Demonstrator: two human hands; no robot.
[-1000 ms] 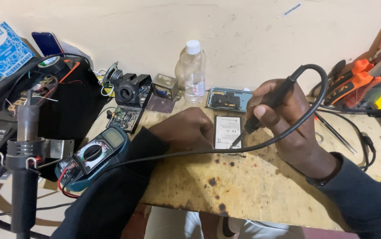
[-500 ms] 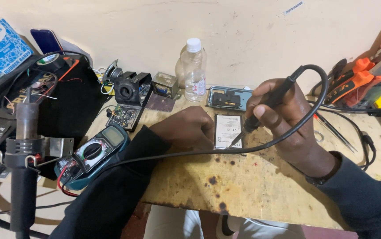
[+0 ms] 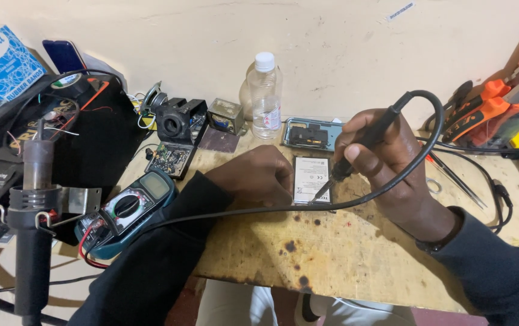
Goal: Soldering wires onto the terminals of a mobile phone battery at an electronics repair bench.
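A clear plastic bottle (image 3: 266, 95) stood at upper centre; a multimeter (image 3: 128, 209) lay lower left, orange-handled tools (image 3: 483, 110) upper right.

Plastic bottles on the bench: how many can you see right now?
1. A clear plastic bottle with a white cap stands upright against the back wall, behind the left hand. Clutter at the bench's edges could hide others.

a black soldering iron (image 3: 365, 142) tilts down-left, its tip touching the lower edge of a flat white-labelled phone battery (image 3: 311, 178) lying on the stained worktop (image 3: 356, 253).
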